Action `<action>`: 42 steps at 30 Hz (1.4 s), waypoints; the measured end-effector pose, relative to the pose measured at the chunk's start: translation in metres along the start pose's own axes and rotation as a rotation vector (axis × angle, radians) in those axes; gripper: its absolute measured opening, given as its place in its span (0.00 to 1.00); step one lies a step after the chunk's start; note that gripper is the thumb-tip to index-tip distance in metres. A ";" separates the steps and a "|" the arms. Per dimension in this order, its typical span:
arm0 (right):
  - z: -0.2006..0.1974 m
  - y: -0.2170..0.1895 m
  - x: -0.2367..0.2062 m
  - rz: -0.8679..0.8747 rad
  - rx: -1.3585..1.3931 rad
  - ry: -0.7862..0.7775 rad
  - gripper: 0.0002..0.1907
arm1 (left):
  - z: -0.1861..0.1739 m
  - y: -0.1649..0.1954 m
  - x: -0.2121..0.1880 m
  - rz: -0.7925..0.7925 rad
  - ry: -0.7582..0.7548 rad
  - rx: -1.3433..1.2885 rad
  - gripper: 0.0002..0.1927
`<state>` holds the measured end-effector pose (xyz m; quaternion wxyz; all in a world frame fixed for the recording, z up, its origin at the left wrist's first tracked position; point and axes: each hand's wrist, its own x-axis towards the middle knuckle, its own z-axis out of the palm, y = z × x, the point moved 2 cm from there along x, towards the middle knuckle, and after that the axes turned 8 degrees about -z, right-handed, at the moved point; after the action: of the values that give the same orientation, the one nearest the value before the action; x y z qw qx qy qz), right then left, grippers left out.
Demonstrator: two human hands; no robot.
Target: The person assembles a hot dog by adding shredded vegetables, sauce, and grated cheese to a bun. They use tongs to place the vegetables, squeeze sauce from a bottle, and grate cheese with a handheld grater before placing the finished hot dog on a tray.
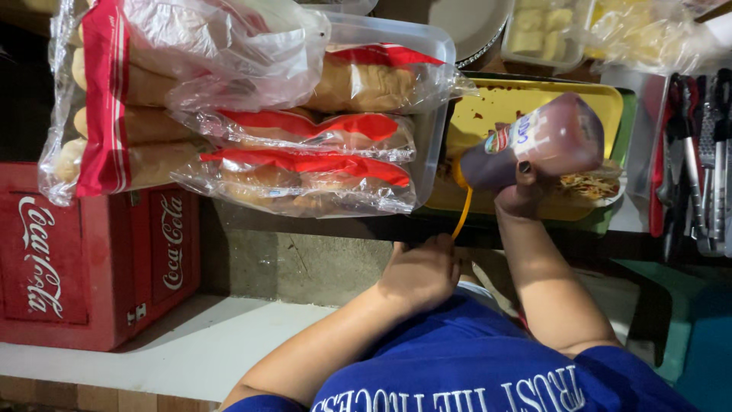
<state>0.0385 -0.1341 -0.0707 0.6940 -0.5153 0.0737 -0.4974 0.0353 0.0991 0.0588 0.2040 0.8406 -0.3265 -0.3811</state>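
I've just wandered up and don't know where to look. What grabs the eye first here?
Probably the bagged bread rolls with red bands, heaped in a clear plastic tub at upper left. To their right, the right hand holds a reddish sauce bottle over a yellow tray, while the left hand touches the bottle's orange strap. A red crate stands at lower left.

The right hand (522, 194) is half hidden behind the sauce bottle (534, 141); the tongs (698, 160) are blurred.

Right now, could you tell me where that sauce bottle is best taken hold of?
Hold the sauce bottle around its round body just behind the yellow nozzle, coming from the near side as the right hand does; it lies tipped sideways over the yellow tray, flank towards you.
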 end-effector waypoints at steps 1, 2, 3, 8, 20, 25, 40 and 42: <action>-0.001 0.001 -0.001 -0.008 -0.006 -0.005 0.38 | 0.002 -0.002 0.001 -0.027 -0.024 0.003 0.17; -0.002 0.001 -0.002 -0.016 -0.017 -0.009 0.37 | 0.002 -0.004 0.003 -0.053 -0.047 0.005 0.18; -0.004 0.002 -0.003 -0.022 -0.024 -0.010 0.37 | 0.000 -0.003 0.004 -0.042 -0.024 -0.046 0.18; -0.013 -0.002 -0.005 -0.033 -0.040 -0.040 0.37 | -0.017 0.010 -0.004 -0.139 -0.174 0.007 0.19; -0.048 -0.025 0.008 -0.102 -0.077 -0.020 0.37 | -0.043 0.040 -0.003 -0.123 -0.285 -0.013 0.20; -0.066 -0.035 0.015 -0.132 -0.119 0.066 0.39 | -0.017 0.046 0.015 -0.039 -0.157 -0.110 0.18; -0.115 -0.064 0.021 -0.156 -0.195 0.081 0.39 | 0.019 0.064 0.033 0.136 -0.235 -0.081 0.21; -0.121 -0.068 0.020 -0.148 -0.177 0.087 0.39 | 0.018 0.068 0.037 0.154 -0.240 -0.084 0.21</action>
<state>-0.0677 -0.2256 -0.0644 0.6033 -0.5567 0.1093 -0.5605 0.0126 0.0232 0.0689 0.2274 0.7522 -0.3957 -0.4753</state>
